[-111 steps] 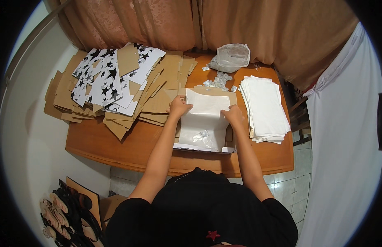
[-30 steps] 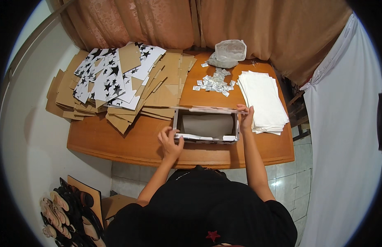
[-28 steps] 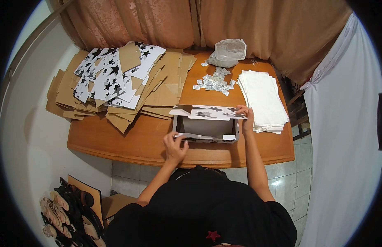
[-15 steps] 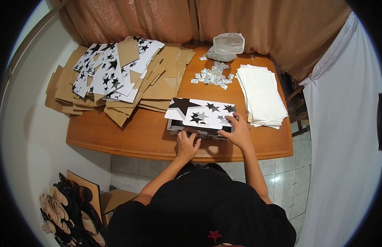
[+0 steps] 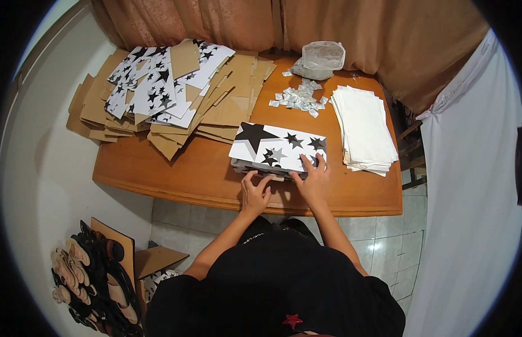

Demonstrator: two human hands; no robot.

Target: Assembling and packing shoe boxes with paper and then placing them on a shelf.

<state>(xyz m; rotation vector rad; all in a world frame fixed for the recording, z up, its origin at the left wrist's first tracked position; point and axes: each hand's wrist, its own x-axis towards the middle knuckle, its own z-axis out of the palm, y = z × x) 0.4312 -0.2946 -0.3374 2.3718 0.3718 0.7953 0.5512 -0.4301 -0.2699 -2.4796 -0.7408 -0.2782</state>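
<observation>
A flat white box with black stars point(image 5: 277, 147) lies closed on the wooden table point(image 5: 199, 174) in front of me. My left hand point(image 5: 254, 190) rests at its near edge, fingers spread against the front side. My right hand point(image 5: 313, 178) lies on the box's near right corner, fingers pressing on the lid. Neither hand grips anything.
A big heap of flat brown and star-printed cardboard sheets point(image 5: 160, 92) fills the table's left. A stack of white paper point(image 5: 362, 129) lies at the right. Small silver packets point(image 5: 299, 100) and a clear plastic bag point(image 5: 320, 59) sit near the curtain. Shoes point(image 5: 87, 281) are on the floor.
The box stood open showing its brown inside; the starred lid came down over it and it now lies closed. Both hands moved to its near edge.
</observation>
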